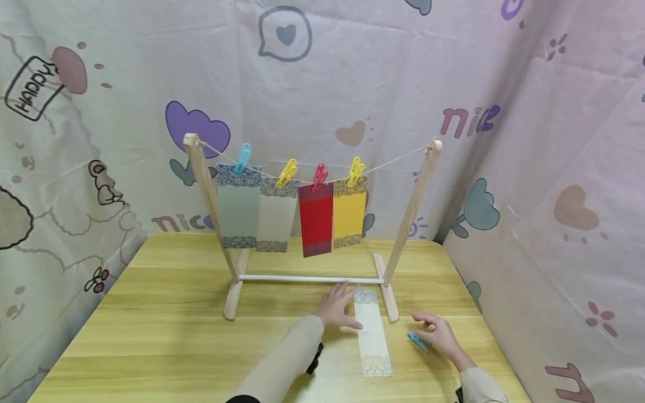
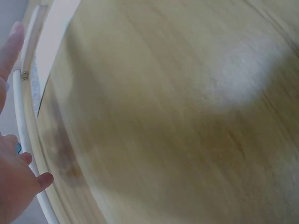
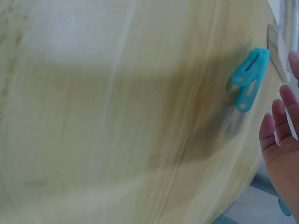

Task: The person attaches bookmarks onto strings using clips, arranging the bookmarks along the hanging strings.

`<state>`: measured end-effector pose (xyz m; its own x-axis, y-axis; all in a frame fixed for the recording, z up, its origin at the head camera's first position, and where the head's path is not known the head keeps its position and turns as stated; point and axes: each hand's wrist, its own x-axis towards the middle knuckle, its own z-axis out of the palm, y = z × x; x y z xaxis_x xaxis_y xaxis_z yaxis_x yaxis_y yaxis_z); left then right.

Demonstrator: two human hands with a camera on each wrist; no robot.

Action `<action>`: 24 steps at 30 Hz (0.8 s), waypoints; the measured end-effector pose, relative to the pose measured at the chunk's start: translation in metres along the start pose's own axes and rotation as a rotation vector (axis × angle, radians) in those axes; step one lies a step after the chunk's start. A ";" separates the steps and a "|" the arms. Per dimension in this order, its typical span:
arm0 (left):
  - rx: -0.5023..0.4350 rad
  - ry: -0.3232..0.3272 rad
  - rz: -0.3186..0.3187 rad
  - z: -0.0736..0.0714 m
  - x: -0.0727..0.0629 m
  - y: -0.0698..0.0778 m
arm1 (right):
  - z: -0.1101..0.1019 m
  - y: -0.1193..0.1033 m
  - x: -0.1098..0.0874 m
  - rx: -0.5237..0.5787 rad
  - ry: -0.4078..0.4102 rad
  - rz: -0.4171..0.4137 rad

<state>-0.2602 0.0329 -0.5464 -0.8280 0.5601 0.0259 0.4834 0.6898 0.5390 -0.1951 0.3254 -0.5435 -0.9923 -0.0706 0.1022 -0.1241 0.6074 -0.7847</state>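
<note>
A white paper strip (image 1: pixel 372 330) with lace-patterned ends lies flat on the table. My left hand (image 1: pixel 336 307) is spread out just left of its upper part, thumb close to its edge; the left wrist view shows this hand (image 2: pixel 16 182) with nothing in its grasp. To the strip's right is a blue clothespin (image 1: pixel 417 342). Close by it is my right hand (image 1: pixel 437 334), its fingers loosely bent. In the right wrist view the clothespin (image 3: pixel 251 79) appears apart from the visible fingers (image 3: pixel 280 116); contact with the thumb is hard to judge.
A wooden rack (image 1: pixel 413 218) with a string stands behind the hands. From the string hang a pale green card (image 1: pixel 239 215), a cream card (image 1: pixel 276 218), a red card (image 1: pixel 316 218) and a yellow card (image 1: pixel 349 215), each under a clothespin. A white rod (image 1: pixel 307 278) joins the rack's feet.
</note>
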 end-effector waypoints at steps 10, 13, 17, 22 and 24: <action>0.093 -0.031 -0.011 0.007 -0.002 0.000 | -0.004 0.018 -0.005 -0.013 -0.157 -0.031; 0.112 -0.039 -0.011 0.007 -0.003 0.003 | -0.005 0.023 -0.005 -0.006 -0.206 -0.048; 0.146 -0.052 -0.011 0.008 -0.003 0.004 | -0.006 0.025 -0.006 -0.025 -0.225 -0.026; 0.165 -0.061 -0.017 0.010 -0.004 0.005 | -0.007 0.025 -0.008 -0.034 -0.234 -0.011; 0.173 -0.064 -0.023 0.011 -0.005 0.005 | -0.007 0.024 -0.009 -0.025 -0.236 -0.006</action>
<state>-0.2509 0.0385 -0.5534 -0.8224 0.5674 -0.0418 0.5106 0.7685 0.3857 -0.1891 0.3463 -0.5585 -0.9660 -0.2553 -0.0413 -0.1324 0.6253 -0.7690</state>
